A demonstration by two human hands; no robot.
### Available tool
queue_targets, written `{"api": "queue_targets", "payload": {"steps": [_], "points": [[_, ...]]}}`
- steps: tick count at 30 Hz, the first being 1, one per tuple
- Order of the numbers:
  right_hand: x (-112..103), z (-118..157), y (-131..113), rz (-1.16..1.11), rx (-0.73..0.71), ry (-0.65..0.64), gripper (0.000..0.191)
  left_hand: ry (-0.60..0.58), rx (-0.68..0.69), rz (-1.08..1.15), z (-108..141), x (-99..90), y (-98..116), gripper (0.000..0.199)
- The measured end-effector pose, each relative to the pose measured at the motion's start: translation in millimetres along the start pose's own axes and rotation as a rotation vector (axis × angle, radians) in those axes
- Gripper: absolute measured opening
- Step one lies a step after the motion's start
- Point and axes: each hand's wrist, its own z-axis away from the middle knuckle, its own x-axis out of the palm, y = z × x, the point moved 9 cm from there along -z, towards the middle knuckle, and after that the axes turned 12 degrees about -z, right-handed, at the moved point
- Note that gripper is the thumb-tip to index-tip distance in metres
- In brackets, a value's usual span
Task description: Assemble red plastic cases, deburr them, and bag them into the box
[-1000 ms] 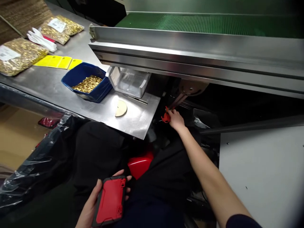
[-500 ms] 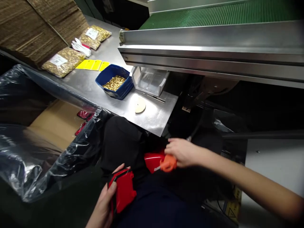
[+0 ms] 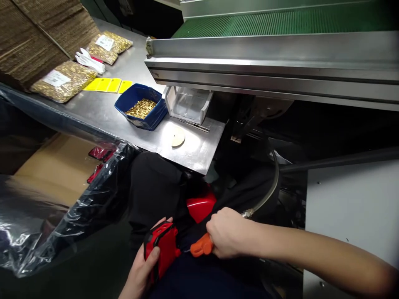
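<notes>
My left hand is wrapped round a red plastic case with black edging, held tilted above my lap. In my right hand is an orange air blow gun, its thin nozzle pointing left at the case's right side. Whether the nozzle tip touches the case I cannot tell. A clear hose runs from a metal fitting behind that hand up towards the machine. Between my knees shows a smooth red object, partly hidden by my legs.
A metal table bears a blue bin of small gold-coloured parts, a clear tray, a pale disc and bags of gold parts. A green conveyor crosses above. A plastic-lined box stands left.
My right hand has moved down and left, bringing the blow gun beside the red case. The hose now shows behind it. The camera view has shifted slightly right.
</notes>
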Motion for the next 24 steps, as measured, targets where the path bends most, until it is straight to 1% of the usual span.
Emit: {"api": "queue_targets", "payload": {"steps": [2,3,4,5,7,9,11,13,14,17,19,20,21,22,24], "points": [[-12.1,6.4,7.1,0.028,0.017,-0.041,0.027,-0.073,0.065,-0.143,1.1,3.0,13.1,0.089],[-21.1,10.3,12.0,0.039,0.032,-0.043,0.031,-0.115,0.087,-0.188,1.6,5.7,18.5,0.091],[-31.1,14.7,17.1,0.046,0.051,-0.033,0.036,-0.155,0.075,-0.185,1.6,8.6,20.6,0.092],[-40.1,19.2,21.3,0.045,0.068,-0.022,0.041,-0.190,0.025,-0.128,1.1,11.4,18.9,0.090],[-51.5,27.8,25.3,0.024,0.086,-0.014,0.047,-0.218,-0.157,0.078,-0.1,16.4,6.0,0.081],[-52.0,34.1,22.8,-0.004,0.083,-0.030,0.047,-0.181,-0.310,0.201,-1.8,18.2,-9.7,0.071],[-49.0,37.1,17.8,-0.016,0.087,-0.016,0.045,-0.154,-0.376,0.230,-4.9,19.0,-21.6,0.065],[-45.4,36.5,13.9,-0.019,0.111,0.017,0.043,-0.168,-0.397,0.259,-7.7,21.5,-30.1,0.063],[-41.9,34.9,12.0,-0.025,0.120,0.014,0.043,-0.182,-0.397,0.278,-8.6,22.6,-32.9,0.063],[-28.5,28.4,6.2,-0.050,0.116,-0.060,0.045,-0.206,-0.382,0.281,-9.4,20.5,-36.5,0.062],[-25.4,26.7,5.8,-0.048,0.099,-0.095,0.048,-0.225,-0.335,0.199,-9.0,15.1,-30.8,0.067],[-26.4,27.7,7.6,-0.043,0.094,-0.108,0.049,-0.255,-0.273,0.110,-9.0,13.3,-22.7,0.069],[-28.4,30.1,10.8,-0.041,0.094,-0.128,0.050,-0.294,-0.175,-0.029,-8.8,12.6,-10.8,0.071],[-31.7,33.6,14.9,-0.043,0.098,-0.152,0.051,-0.326,-0.047,-0.223,-7.9,13.4,4.0,0.072],[-43.4,41.2,23.5,-0.054,0.117,-0.183,0.049,-0.366,0.247,-0.715,-2.3,24.1,34.5,0.078]]}}
